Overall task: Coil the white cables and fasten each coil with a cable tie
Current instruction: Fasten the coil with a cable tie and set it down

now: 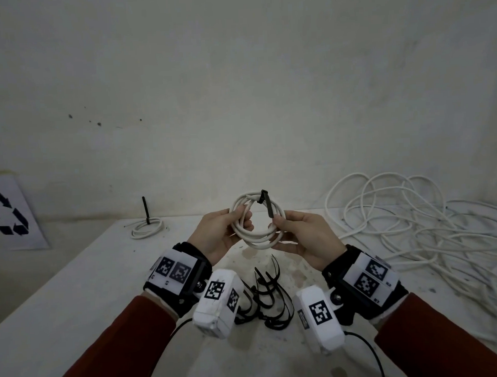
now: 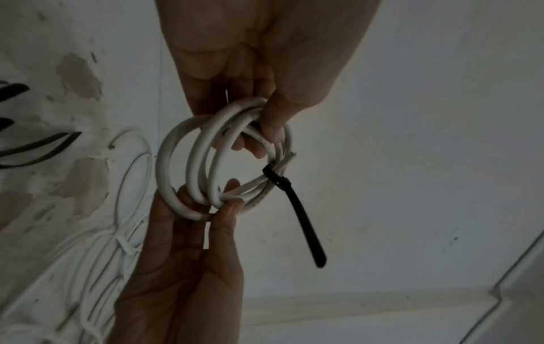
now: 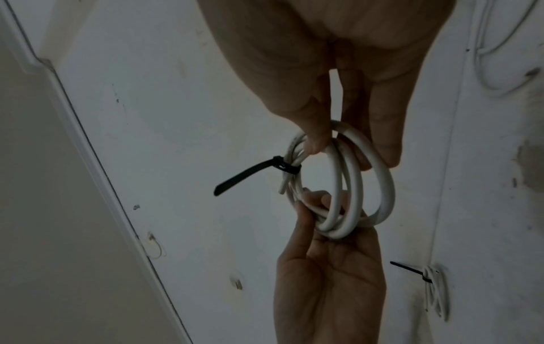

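Observation:
Both hands hold a small white cable coil (image 1: 256, 231) up over the table (image 1: 74, 284). My left hand (image 1: 240, 220) grips its left side, with the fingers curled through the loops (image 2: 188, 163). On the right side, my right hand (image 1: 278, 225) pinches the strands (image 3: 353, 186) between thumb and fingers. A black cable tie (image 1: 264, 203) is cinched round the top of the coil. Its tail (image 2: 306, 232) sticks out free in the wrist views (image 3: 244, 175). A cut cable end pokes out beside the tie's head.
A second tied coil (image 1: 146, 229) lies at the back left of the table, its tie tail standing up. Several loose black cable ties (image 1: 264, 297) lie under my wrists. A tangle of loose white cable (image 1: 416, 231) covers the right side. A recycling sign (image 1: 6, 212) leans at the left.

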The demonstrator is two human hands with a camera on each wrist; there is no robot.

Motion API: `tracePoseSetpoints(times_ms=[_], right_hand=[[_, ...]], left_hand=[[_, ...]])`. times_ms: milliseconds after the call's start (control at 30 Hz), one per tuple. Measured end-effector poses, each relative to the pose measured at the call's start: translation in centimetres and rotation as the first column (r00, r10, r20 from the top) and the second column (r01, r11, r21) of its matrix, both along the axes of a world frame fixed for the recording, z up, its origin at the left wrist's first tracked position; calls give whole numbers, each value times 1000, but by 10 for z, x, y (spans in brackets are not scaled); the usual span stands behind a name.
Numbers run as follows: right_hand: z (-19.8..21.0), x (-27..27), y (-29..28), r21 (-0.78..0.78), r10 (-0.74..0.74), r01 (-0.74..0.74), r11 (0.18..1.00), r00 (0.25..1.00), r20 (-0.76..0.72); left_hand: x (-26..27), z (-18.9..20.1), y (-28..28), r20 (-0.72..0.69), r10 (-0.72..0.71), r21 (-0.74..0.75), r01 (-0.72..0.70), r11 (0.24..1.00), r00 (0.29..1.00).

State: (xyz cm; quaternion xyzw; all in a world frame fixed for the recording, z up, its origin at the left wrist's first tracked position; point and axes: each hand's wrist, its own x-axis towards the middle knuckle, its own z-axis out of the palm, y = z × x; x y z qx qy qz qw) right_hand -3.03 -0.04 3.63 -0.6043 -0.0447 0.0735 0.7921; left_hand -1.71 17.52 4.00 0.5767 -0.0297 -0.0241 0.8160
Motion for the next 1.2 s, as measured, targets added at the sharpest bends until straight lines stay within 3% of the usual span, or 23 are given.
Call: tracePoseSetpoints(times_ms=[367, 567, 833, 967, 1067, 1200], right_hand=[[-3, -1, -1, 25, 75, -73, 997, 995, -60], [-1, -1, 0, 82, 118, -110, 991, 988, -99], [-1, -4, 2, 141, 178, -160, 977, 976, -125], [4, 0, 8, 142, 151, -139, 980, 985, -78], [7, 6, 10, 125, 106, -99, 987, 993, -47], [9, 10, 15, 127, 90, -85, 988, 995, -33]], left_hand=[[-5, 11, 0, -130, -191, -210, 162, 964, 973], [-3, 13, -1, -114, -189, -256, 155, 954, 975], [0, 10, 6, -38, -159, -150, 151, 977, 987], [0, 11, 15, -16, -21, 86, 22, 996, 1000], [-5, 12, 23, -68, -37, 215, 50, 975, 997], [-9, 12, 20, -50, 9, 190, 1, 982, 999]])
